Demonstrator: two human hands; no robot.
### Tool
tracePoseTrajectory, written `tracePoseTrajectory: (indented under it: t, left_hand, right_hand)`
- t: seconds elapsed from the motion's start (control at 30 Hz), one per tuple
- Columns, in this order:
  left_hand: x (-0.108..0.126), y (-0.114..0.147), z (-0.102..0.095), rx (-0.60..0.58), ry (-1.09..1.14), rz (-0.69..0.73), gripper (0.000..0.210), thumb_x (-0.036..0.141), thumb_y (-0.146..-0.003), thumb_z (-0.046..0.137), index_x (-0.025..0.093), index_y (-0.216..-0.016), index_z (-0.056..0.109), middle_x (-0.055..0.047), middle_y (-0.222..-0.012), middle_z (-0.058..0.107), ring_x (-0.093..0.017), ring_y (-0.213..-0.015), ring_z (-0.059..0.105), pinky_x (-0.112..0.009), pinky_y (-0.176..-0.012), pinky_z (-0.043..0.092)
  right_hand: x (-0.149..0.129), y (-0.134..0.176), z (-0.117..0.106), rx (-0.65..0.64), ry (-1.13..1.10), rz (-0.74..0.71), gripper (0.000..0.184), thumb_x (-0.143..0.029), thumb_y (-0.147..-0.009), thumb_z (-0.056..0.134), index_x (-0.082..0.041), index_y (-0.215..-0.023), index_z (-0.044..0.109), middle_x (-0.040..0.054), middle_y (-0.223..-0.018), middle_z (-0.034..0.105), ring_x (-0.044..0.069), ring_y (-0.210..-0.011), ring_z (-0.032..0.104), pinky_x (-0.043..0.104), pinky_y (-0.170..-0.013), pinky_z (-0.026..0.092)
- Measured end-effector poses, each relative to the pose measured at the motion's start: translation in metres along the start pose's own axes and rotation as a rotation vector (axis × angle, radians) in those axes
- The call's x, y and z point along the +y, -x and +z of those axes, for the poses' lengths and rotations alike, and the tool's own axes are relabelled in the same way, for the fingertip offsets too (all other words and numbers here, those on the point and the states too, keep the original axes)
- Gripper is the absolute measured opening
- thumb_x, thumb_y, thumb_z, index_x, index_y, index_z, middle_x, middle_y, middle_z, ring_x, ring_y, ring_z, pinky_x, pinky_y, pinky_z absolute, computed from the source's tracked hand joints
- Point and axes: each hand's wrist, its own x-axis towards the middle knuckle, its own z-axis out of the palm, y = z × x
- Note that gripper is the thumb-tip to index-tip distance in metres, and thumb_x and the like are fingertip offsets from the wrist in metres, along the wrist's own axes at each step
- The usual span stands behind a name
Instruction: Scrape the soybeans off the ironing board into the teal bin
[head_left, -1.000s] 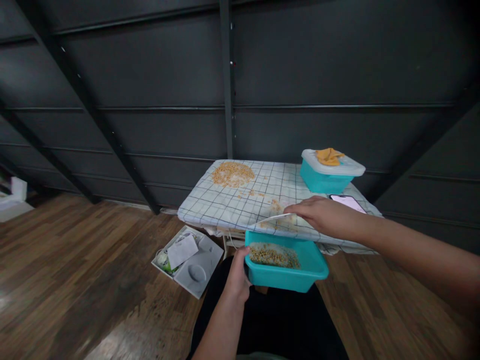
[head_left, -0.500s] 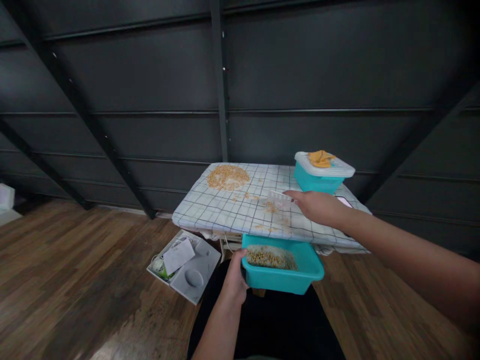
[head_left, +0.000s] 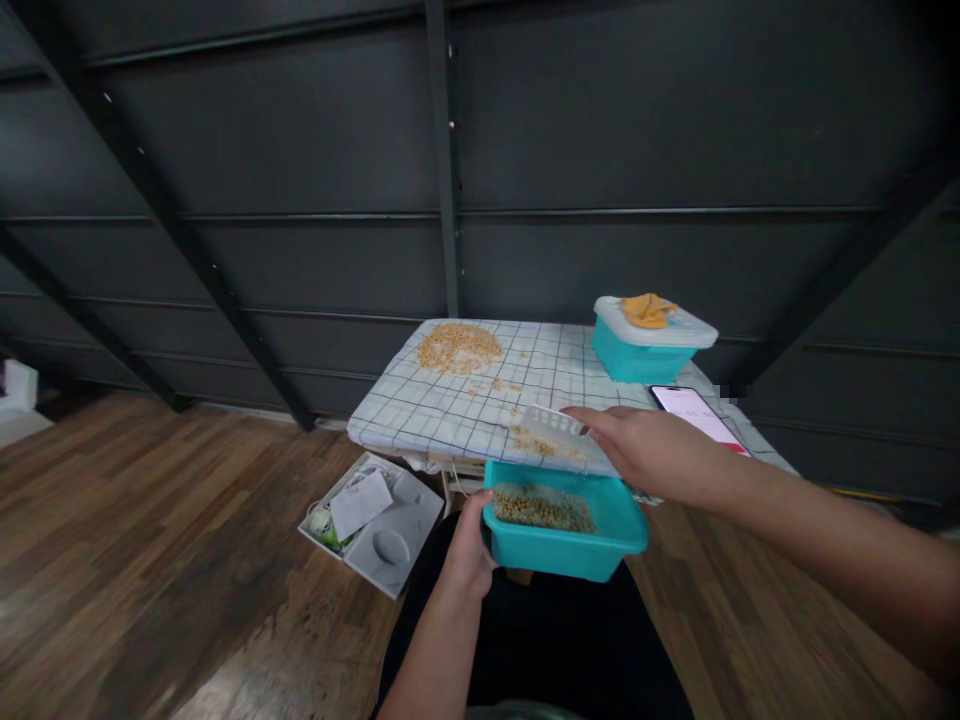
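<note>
My left hand [head_left: 471,548] grips the left end of a teal plastic bin [head_left: 555,552], held over my lap against the table's front edge. Yellowish beans [head_left: 544,508], mixed with paler bits, cover the bin's floor. With its fingers closed on one end, my right hand [head_left: 637,445] holds a translucent white plastic piece with holes [head_left: 559,428] low over the table's front edge. Small loose beans [head_left: 536,443] lie on the cloth by this piece, close to the bin's rim. A larger heap of beans [head_left: 457,347] is spread at the table's back left.
A checked white cloth [head_left: 405,405] covers the table. At its back right stands a lidded teal box [head_left: 645,358] with an orange cloth [head_left: 649,310] on top. A phone [head_left: 694,412] lies near my right wrist. On the wooden floor sits an open white box [head_left: 375,525].
My right hand has drawn the plastic piece towards the front edge and the bin, bringing scattered beans with it. The phone shows more fully. My left hand keeps hold of the bin.
</note>
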Motion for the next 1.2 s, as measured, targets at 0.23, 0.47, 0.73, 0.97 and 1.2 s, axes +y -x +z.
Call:
tracePoseTrajectory:
  t: [0.23,0.47,0.73,0.97,1.2]
  left_hand:
    - [0.0,0.002,0.002,-0.008,0.012,0.012,0.046,0.044,-0.085,0.058,0.017,-0.122,0.065,-0.009,-0.108,0.076,-0.028,-0.103,0.07,-0.036,-0.083,0.057]
    - [0.0,-0.001,0.001,-0.005,0.028,0.025,0.047,0.043,-0.084,0.059,0.017,-0.123,0.065,-0.009,-0.109,0.075,-0.028,-0.104,0.07,-0.037,-0.083,0.057]
    - [-0.003,0.0,-0.001,-0.052,0.039,0.032,0.046,0.045,-0.084,0.059,0.016,-0.121,0.066,-0.01,-0.109,0.075,-0.029,-0.105,0.069,-0.037,-0.083,0.058]
    - [0.001,0.003,0.003,0.039,0.02,0.011,0.044,0.044,-0.084,0.059,0.017,-0.118,0.067,-0.009,-0.106,0.076,-0.028,-0.104,0.069,-0.037,-0.084,0.057]
    - [0.001,0.003,0.002,0.037,0.008,-0.008,0.047,0.046,-0.083,0.059,0.017,-0.12,0.066,-0.009,-0.106,0.076,-0.029,-0.105,0.069,-0.037,-0.084,0.056]
  right_hand:
    - [0.005,-0.013,0.0,0.084,-0.007,-0.002,0.05,-0.011,-0.091,0.044,-0.02,-0.139,0.056,0.0123,-0.107,0.074,0.025,-0.089,0.07,0.033,-0.072,0.051]
    - [0.003,-0.053,0.017,0.151,-0.162,-0.271,0.049,-0.007,-0.089,0.046,-0.023,-0.132,0.063,0.0094,-0.119,0.072,0.022,-0.103,0.066,0.035,-0.092,0.047]
    - [0.014,-0.052,0.02,0.065,-0.242,-0.311,0.052,-0.003,-0.085,0.044,-0.025,-0.125,0.067,0.0084,-0.108,0.072,0.02,-0.095,0.065,0.032,-0.086,0.046]
    - [0.023,-0.034,0.011,-0.004,-0.282,-0.283,0.046,-0.003,-0.082,0.042,-0.023,-0.111,0.071,0.0074,-0.1,0.071,0.021,-0.093,0.063,0.033,-0.085,0.044]
    - [0.023,-0.014,0.004,-0.002,-0.284,-0.299,0.042,-0.002,-0.081,0.042,-0.024,-0.1,0.073,0.0053,-0.092,0.071,0.019,-0.089,0.062,0.032,-0.081,0.044]
